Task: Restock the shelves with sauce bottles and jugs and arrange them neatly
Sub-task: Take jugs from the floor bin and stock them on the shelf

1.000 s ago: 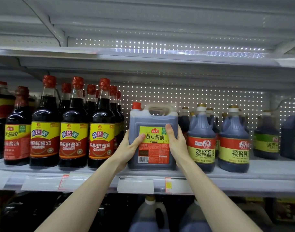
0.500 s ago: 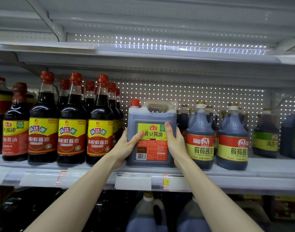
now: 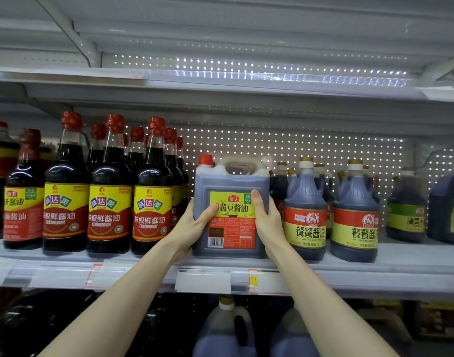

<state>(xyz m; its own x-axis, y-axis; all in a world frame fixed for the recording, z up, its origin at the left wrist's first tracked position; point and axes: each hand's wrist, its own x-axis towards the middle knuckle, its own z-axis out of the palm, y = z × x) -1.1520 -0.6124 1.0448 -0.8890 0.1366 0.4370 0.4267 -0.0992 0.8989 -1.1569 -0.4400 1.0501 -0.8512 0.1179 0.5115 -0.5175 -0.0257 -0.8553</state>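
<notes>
Since the shelf carries everything, begin there; it spans the view, a price rail along its front edge; toward its left end stand tall red-capped bottles, toward its right squat blue-grey bottles; between these rows, close to the front edge, the soy sauce jug stands upright, label forward, its base seemingly resting on the shelf; full of dark liquid, it is probably heavy, its smooth plastic walls slippery and slightly yielding, so the low flanks or the moulded top handle look the surest holds; the left hand grips the left flank, thumb across the label; the right hand grips the right flank, thumb upright; both sets of fingers curl behind, hidden.
</notes>
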